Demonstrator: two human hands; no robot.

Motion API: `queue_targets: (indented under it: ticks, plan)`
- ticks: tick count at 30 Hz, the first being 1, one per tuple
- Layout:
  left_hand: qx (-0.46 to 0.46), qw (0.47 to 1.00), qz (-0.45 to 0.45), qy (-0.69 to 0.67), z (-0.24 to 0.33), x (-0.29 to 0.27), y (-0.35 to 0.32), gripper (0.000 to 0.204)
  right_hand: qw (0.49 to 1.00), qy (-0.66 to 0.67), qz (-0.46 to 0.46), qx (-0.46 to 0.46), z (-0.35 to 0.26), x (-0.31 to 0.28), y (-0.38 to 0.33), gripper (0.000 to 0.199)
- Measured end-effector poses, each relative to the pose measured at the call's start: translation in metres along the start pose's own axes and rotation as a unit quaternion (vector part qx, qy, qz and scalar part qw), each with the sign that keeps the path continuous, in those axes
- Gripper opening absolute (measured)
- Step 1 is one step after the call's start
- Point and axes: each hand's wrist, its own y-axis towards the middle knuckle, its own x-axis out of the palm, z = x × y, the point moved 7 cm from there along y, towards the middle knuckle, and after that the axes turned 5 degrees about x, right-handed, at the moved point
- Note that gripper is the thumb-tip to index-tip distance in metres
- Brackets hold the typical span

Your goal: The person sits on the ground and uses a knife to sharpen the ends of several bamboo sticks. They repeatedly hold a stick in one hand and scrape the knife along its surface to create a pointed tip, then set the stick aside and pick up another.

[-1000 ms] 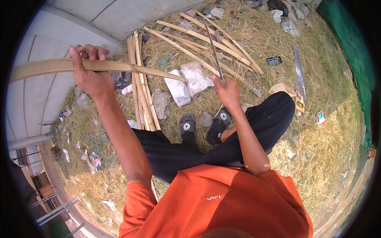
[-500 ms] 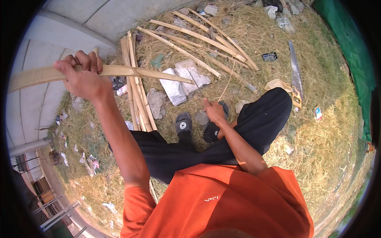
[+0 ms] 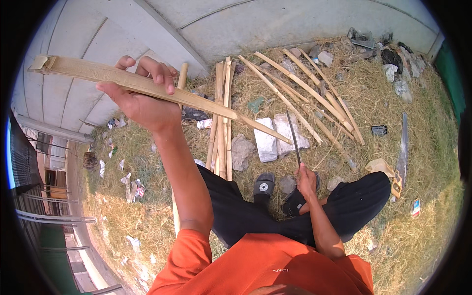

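Note:
A long, pale split bamboo strip (image 3: pixel 206 105) slants across the left side, held up by my left hand (image 3: pixel 151 112). The thumb lies along its near side, and the fingers curl loosely over the far side. Its thin end hangs over a white block (image 3: pixel 266 142) and a flat pale stone (image 3: pixel 301 140) on the ground. My right hand (image 3: pixel 307 182) grips a knife (image 3: pixel 293 132) low by my feet. The long, narrow, dark blade points away from me, close beside the strip's thin end. The knife's handle is hidden in my fist.
Bamboo strips (image 3: pixel 221 123) lie bundled left of the stones; several more (image 3: pixel 309 93) fan out on the far right. A handsaw (image 3: pixel 403 147) rests on dry grass at right. A concrete wall (image 3: pixel 236 22) stands behind. Rubbish (image 3: pixel 393 64) litters the far right corner.
The view has swung left, so everything sits further right and lower. My left-hand fingers have loosened around the strip, and its thick end now shows. The knife stays in my right hand.

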Motion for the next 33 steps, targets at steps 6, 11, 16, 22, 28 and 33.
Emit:
queue_targets:
  ticks: [6,11,16,22,28,33]
  plan:
    - [0.02,0.998,0.04,0.039,0.002,-0.006,0.006,0.059,0.998,0.038,-0.001,-0.041,-0.009,-0.004,-0.004,0.049]
    - [0.024,0.994,0.083,0.066,-0.003,-0.011,-0.001,0.059,0.997,0.07,-0.016,-0.042,0.0,0.0,0.0,0.051]
    - [0.031,0.993,0.09,0.072,0.004,0.001,0.003,0.061,0.996,0.013,0.016,-0.084,-0.008,-0.002,-0.002,0.053]
    - [-0.001,0.991,0.072,0.114,-0.003,0.001,-0.018,0.069,0.972,-0.224,0.034,0.055,0.031,-0.015,0.011,0.064]
    - [0.023,0.98,0.039,0.194,0.015,-0.006,-0.019,0.058,0.982,-0.107,0.098,-0.12,-0.057,-0.023,-0.025,0.063]
    - [0.018,0.978,0.087,0.186,0.015,-0.011,-0.017,0.065,0.982,-0.07,0.035,-0.174,-0.054,-0.009,-0.019,0.065]
